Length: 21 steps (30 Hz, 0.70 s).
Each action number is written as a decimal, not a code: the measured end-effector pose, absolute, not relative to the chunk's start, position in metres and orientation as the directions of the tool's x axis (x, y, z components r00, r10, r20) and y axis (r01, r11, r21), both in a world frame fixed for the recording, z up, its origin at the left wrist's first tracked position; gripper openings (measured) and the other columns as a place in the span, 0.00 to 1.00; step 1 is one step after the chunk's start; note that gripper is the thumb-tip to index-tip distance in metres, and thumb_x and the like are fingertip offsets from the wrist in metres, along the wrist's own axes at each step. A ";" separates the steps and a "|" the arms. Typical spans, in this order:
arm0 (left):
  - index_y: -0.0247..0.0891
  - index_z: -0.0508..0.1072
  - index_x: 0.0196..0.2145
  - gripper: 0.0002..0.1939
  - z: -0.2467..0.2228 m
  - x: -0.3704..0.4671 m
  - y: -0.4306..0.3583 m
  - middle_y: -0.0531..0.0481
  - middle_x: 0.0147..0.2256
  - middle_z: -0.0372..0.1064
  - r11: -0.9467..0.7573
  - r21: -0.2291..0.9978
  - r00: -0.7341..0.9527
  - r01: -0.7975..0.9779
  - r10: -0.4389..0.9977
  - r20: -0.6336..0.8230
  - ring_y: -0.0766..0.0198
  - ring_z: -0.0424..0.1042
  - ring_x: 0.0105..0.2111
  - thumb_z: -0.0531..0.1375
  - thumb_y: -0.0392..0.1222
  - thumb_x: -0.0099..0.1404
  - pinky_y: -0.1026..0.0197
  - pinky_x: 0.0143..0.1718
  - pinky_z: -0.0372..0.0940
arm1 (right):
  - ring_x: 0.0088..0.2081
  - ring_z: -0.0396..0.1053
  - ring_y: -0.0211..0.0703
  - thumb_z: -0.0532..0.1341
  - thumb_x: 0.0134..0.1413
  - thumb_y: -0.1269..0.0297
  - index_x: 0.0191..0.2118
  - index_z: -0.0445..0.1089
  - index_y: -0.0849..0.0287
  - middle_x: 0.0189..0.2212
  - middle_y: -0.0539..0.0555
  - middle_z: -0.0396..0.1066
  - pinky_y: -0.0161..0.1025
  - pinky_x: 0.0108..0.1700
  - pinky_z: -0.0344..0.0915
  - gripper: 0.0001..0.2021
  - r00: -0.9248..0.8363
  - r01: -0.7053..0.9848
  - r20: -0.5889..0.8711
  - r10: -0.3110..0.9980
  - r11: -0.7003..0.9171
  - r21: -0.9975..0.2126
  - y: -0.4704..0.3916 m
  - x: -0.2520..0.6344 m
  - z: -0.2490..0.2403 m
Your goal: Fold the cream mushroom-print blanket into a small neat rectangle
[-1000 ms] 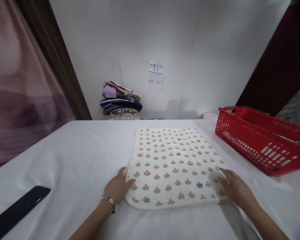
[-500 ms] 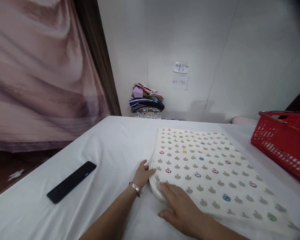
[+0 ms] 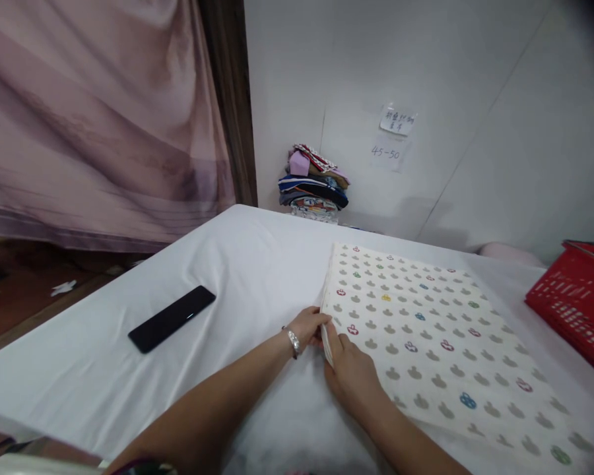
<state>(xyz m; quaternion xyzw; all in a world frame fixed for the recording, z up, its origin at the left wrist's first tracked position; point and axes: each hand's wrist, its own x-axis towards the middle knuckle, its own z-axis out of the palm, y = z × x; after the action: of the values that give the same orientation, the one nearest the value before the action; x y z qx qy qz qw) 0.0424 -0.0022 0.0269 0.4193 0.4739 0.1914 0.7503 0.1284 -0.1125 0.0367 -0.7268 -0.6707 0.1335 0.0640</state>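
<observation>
A cream cloth (image 3: 426, 330) printed with grey and coloured mushroom-like shapes lies folded in layers on the white-covered table. My left hand (image 3: 309, 326), with a silver bracelet at its wrist, pinches the cloth's left edge between thumb and fingers. Just nearer to me, my right hand (image 3: 349, 366) is closed on the same edge, with fingers on top and the thumb underneath. The hands almost touch, and the layered edge shows between them. Part of the left hand's fingers is hidden under the cloth.
A black phone-like slab (image 3: 172, 318) lies on the white sheet (image 3: 257, 277) to the left. On the right stands a red plastic basket (image 3: 574, 303). Folded fabrics (image 3: 314, 185) are stacked beyond the far edge, near the wall. A pink curtain (image 3: 103, 119) hangs at left.
The right hand has gone from resting on the cloth's near-left corner to gripping its left edge. My left hand has closed on the edge beside it. The view has turned slightly left and tilted.
</observation>
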 end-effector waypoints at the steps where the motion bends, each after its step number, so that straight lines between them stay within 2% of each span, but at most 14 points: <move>1: 0.35 0.66 0.34 0.08 0.026 0.042 -0.001 0.56 0.20 0.63 0.567 0.813 0.480 0.130 0.682 -0.553 0.68 0.64 0.18 0.59 0.35 0.54 0.63 0.22 0.65 | 0.42 0.66 0.51 0.50 0.51 0.70 0.64 0.43 0.63 0.45 0.63 0.66 0.42 0.38 0.62 0.33 0.057 0.957 -0.116 0.992 -0.088 -0.276 -0.112 0.129 0.035; 6: 0.35 0.67 0.35 0.07 0.016 0.041 0.013 0.53 0.21 0.66 0.363 0.849 0.461 0.384 0.721 -0.517 0.64 0.67 0.19 0.57 0.37 0.56 0.62 0.21 0.65 | 0.44 0.68 0.50 0.49 0.50 0.73 0.61 0.52 0.65 0.47 0.62 0.67 0.42 0.42 0.62 0.29 0.032 0.940 -0.073 0.997 -0.055 -0.337 -0.112 0.140 0.023; 9: 0.35 0.69 0.34 0.08 0.007 0.047 0.029 0.52 0.25 0.69 0.260 0.859 0.429 0.441 0.779 -0.457 0.63 0.69 0.22 0.59 0.35 0.53 0.63 0.22 0.64 | 0.44 0.68 0.50 0.48 0.50 0.73 0.60 0.55 0.64 0.47 0.61 0.68 0.42 0.43 0.63 0.28 0.013 0.928 -0.015 1.000 -0.018 -0.372 -0.113 0.146 0.015; 15: 0.34 0.73 0.34 0.11 0.006 0.069 0.063 0.50 0.26 0.71 0.222 0.839 0.359 0.496 0.828 -0.431 0.63 0.70 0.26 0.62 0.36 0.50 0.65 0.24 0.62 | 0.44 0.69 0.50 0.48 0.50 0.74 0.58 0.58 0.64 0.45 0.61 0.70 0.44 0.44 0.65 0.26 0.012 0.897 0.055 0.998 0.013 -0.442 -0.115 0.149 0.011; 21: 0.33 0.72 0.32 0.08 0.014 0.097 0.095 0.48 0.25 0.71 0.244 0.825 0.306 0.509 0.845 -0.439 0.60 0.71 0.28 0.63 0.36 0.52 0.65 0.24 0.61 | 0.43 0.69 0.47 0.49 0.50 0.72 0.56 0.60 0.59 0.44 0.57 0.71 0.42 0.45 0.64 0.25 0.039 0.782 0.037 0.999 -0.007 -0.623 -0.118 0.153 0.023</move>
<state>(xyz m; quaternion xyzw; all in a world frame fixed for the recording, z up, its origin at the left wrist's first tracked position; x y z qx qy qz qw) 0.0969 0.0955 0.0136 0.5952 0.5687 0.1534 0.5466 0.1531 -0.1176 0.0230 -0.6759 -0.6586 0.2164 0.2501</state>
